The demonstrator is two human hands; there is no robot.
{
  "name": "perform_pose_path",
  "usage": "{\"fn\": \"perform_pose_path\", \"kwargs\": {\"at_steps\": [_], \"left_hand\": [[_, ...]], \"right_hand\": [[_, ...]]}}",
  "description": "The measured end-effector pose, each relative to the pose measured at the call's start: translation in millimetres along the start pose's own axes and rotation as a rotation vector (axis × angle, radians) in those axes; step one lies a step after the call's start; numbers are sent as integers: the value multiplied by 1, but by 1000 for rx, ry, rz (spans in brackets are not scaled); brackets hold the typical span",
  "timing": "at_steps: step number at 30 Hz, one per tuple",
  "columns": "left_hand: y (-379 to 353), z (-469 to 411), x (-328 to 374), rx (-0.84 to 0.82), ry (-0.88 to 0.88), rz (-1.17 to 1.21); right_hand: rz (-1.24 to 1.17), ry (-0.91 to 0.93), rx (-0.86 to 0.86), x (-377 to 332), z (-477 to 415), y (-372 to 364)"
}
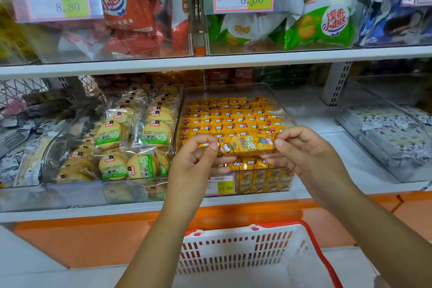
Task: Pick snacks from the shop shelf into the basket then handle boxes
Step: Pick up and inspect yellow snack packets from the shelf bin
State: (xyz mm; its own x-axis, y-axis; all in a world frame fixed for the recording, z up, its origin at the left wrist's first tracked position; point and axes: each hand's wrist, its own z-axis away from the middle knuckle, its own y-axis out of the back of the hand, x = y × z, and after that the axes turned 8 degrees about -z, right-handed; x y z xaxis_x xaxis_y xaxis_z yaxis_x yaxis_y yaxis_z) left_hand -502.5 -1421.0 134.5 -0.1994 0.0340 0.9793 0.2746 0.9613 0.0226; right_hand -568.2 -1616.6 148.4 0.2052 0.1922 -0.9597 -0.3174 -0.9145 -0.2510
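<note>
I have both hands on one yellow snack packet (pixel 248 144). My left hand (pixel 196 161) pinches its left end between thumb and curled fingers, and my right hand (pixel 306 155) pinches the right end the same way. The packet sits level between the two grips, just above the clear bin (pixel 233 90) of matching yellow packets. Left of the grip lies the biscuit bin (pixel 93 187), full of round biscuits in clear wrappers. Well below the grip, nearer to me, is the white basket (pixel 233 250) with its red rim.
</note>
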Motion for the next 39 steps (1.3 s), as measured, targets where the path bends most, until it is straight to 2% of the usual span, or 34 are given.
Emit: {"fn": "perform_pose_path", "kwargs": {"at_steps": [9, 18, 23, 34, 39], "left_hand": [[8, -3, -3, -72, 121, 134], [9, -4, -7, -79, 113, 171], [16, -6, -4, -118, 153, 218], [13, -7, -12, -50, 92, 32], [7, -6, -11, 7, 75, 34]], "right_hand": [[8, -71, -59, -1, -1, 2], [-138, -121, -51, 0, -4, 3], [-199, -177, -150, -6, -4, 7], [-86, -70, -97, 2, -3, 6], [-64, -86, -85, 4, -2, 0]]}}
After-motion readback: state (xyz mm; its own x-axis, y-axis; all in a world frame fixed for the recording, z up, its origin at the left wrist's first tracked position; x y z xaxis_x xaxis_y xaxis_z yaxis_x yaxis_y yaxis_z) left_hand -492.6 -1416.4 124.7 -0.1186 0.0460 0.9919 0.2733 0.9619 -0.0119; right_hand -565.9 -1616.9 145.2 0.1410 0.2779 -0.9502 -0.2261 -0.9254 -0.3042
